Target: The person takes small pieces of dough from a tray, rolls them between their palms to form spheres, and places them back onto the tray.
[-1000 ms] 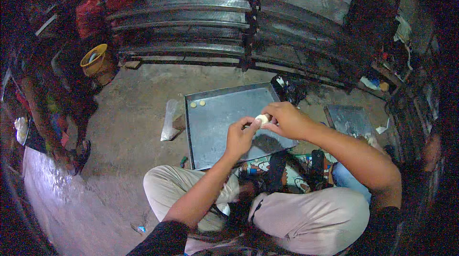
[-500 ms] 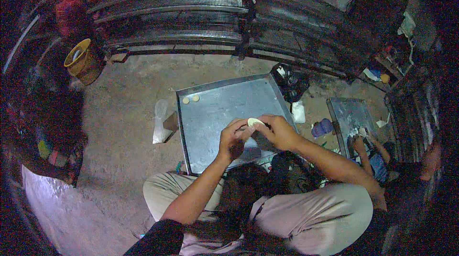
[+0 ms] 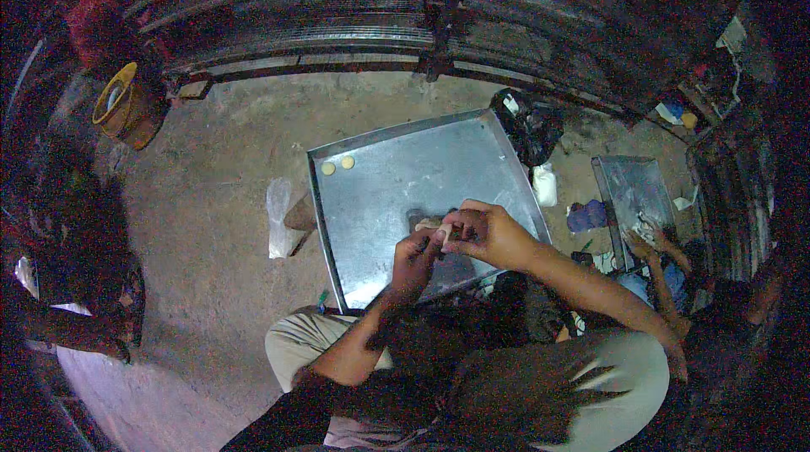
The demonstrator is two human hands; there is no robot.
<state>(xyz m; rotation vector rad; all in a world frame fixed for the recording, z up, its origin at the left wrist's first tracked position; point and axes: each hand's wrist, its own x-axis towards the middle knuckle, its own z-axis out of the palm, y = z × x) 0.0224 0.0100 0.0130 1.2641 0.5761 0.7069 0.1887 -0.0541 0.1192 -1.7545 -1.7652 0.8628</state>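
Fingers: those of the left hand (image 3: 415, 249) and right hand (image 3: 483, 232) meet above the tray, pinching a small pale lump (image 3: 442, 235) between them — its shape is too small to make out.
Tray: a large metal tray (image 3: 396, 190) lies tilted on the floor (image 3: 219, 199), just ahead of the knees.
On the tray: two small yellowish discs (image 3: 337, 166) sit side by side in the far left corner — well apart from the hands.
Beside it: a clear plastic bag (image 3: 280, 217) at the tray's left edge.

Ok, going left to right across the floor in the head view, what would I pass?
Yellow-rimmed round basket → clear plastic bag → large grey metal tray → black plastic bag → smaller grey metal tray.
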